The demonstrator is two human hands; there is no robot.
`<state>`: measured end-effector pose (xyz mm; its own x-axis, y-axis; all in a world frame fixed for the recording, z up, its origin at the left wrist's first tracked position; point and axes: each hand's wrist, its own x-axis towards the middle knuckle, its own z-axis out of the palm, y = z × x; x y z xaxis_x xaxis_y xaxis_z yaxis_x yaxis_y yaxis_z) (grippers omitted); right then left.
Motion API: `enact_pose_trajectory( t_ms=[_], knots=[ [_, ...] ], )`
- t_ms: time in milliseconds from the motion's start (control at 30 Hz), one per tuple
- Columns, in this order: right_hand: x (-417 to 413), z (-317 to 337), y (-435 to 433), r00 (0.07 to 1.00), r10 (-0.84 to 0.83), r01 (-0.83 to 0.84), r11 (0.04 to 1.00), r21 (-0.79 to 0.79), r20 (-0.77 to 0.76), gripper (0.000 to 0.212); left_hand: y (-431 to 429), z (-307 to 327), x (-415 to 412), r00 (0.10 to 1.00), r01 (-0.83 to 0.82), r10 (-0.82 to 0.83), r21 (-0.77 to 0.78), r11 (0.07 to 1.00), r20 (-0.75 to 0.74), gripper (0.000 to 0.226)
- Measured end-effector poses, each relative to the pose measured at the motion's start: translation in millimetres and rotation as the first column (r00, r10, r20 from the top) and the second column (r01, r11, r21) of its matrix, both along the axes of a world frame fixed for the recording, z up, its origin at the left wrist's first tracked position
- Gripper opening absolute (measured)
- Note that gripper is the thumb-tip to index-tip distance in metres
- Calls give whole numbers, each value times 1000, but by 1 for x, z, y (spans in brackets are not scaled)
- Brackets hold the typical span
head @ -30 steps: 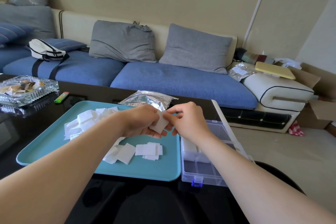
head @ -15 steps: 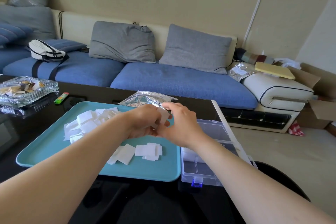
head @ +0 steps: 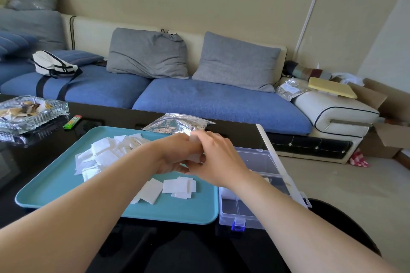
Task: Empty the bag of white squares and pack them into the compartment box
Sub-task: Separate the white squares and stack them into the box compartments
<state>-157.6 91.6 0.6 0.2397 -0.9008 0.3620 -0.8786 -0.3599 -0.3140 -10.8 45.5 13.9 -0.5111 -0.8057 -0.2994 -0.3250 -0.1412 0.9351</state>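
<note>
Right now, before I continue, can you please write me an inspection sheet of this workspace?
Surface: black glossy table with a teal tray on it.
Job's things: foil bag behind the tray's far edge; loose white squares piled and scattered on the tray; clear compartment box right of the tray, lid open, with a white stack inside.
Clutter: glass ashtray and lighter, far left.
Grips: left hand and right hand meet above the tray, holding the held squares between them; detail blurred.
Cables: nothing seen.
Surroundings: blue sofa with grey cushions; cardboard box on the floor.
</note>
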Motion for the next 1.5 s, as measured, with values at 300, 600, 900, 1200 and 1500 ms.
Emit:
enact_pose_trajectory(
  t_ms=[300,600,900,1200,1500],
  knots=[
    [-11,1,-2,995,7,-20,992,124,104,47,0,-2,-5,992,-29,40,99,995,-117,38],
    [-30,13,8,887,-91,75,996,53,454,13,19,5,-16,997,72,-70,-49,996,30,38],
    [-89,22,31,828,-433,356,897,263,356,30,31,-14,-47,893,308,32,-660,685,450,28],
    [-133,11,44,829,-555,497,783,374,61,31,56,-23,-68,732,653,-75,-667,358,677,36],
    [-131,-4,40,893,-448,425,812,399,-39,20,57,-25,-70,680,700,-46,-629,339,732,35]
  ],
)
